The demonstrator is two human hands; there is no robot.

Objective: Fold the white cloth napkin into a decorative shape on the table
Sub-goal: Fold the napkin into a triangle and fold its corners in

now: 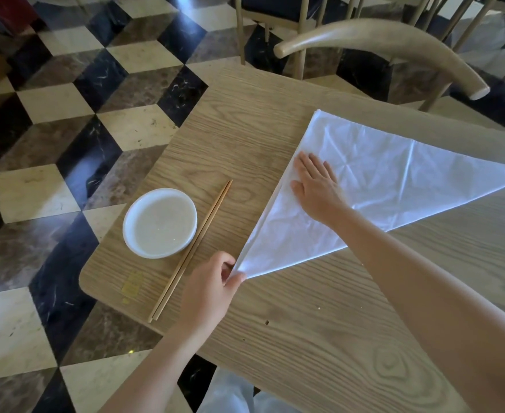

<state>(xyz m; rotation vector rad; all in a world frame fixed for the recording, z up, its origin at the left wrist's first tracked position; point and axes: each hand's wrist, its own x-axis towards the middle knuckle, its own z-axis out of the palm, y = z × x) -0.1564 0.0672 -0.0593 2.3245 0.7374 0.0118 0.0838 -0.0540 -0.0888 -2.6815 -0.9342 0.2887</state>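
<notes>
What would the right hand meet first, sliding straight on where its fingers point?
The right hand would leave the napkin at its edge for bare table; the way beyond looks free.

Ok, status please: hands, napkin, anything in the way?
Left hand pinches near corner of napkin. Right hand flat on it. Folded in triangle on table. Chopsticks, dish left of it, apart.

Left hand [212, 281] seemingly pinched, right hand [316, 186] flat
</notes>
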